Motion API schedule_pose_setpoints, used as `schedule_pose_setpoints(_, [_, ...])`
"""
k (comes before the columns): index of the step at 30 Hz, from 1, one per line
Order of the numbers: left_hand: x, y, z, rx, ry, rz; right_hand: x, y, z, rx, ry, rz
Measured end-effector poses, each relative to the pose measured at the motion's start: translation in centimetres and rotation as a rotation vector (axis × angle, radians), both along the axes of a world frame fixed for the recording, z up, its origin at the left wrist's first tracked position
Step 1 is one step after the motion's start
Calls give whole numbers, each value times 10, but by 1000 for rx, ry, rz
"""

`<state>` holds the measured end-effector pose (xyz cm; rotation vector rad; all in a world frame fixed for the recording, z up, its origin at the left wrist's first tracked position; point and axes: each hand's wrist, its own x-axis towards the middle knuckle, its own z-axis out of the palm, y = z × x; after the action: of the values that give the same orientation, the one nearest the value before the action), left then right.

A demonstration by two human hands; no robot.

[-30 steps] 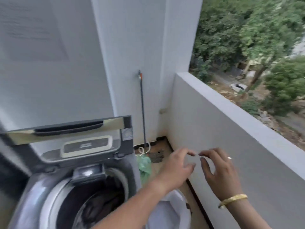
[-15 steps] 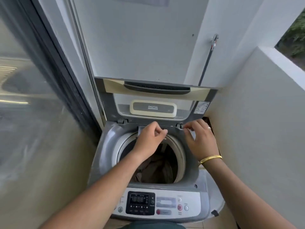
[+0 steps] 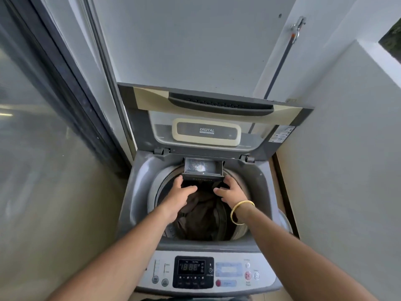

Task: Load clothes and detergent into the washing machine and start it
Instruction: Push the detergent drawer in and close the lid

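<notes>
Clothes, a heap of dark brown and olive fabric [image 3: 206, 216], already lie inside the round steel drum of the grey top-loading washing machine [image 3: 138, 181], whose hinged lid [image 3: 217, 118] stands raised against the white wall. At the back rim of the drum opening the small dark pull-out detergent drawer [image 3: 202, 169] sits slid forward, and white powder specks and a pale clump show in its tray, so the detergent step looks done or nearly so. By my reading, what remains is to push the drawer home, lower the lid and press the start button on the front control panel [image 3: 195, 271], where the digital display is lit.

Both arms reach forward over the panel and into the drum mouth. The left hand [image 3: 181, 190] sits just below the drawer's left corner, fingers loosely spread and curled, its fingertips near or touching the drawer's front lip; whether it actually grips the lip cannot be told. The right hand [image 3: 231, 191], with a gold bangle [image 3: 240, 211] at the wrist, mirrors it under the right corner, fingers likewise spread with nothing visibly held. Neither hand touches the clothes below as far as can be seen.
</notes>
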<state>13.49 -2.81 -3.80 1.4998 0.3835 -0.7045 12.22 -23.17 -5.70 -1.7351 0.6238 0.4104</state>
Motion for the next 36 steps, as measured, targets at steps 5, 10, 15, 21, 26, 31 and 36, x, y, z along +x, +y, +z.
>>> schedule_pose_setpoints(5, [4, 3, -26, 61, -46, -7, 0, 3, -4, -24, -31, -42])
schedule_pose_setpoints(10, [8, -7, -18, 127, -121, -79, 3, 8, -7, -39, -65, -66])
schedule_pose_setpoints(15, [17, -19, -15, 86, -116, -71, 9, 15, -7, -5, -91, -163])
schedule_pose_setpoints(21, [25, -23, -19, 39, -119, -67, 19, 16, -20, -3, -107, -234])
schedule_pose_setpoints(26, [38, -26, -19, 30, -128, -92, 31, 20, -15, -56, -104, -176])
schedule_pose_setpoints(31, [52, -27, -19, 28, -114, -144, 39, 18, -19, -117, -132, -117])
schedule_pose_setpoints(36, [47, -24, -16, 74, -120, -157, 35, 18, -22, -84, -140, -72])
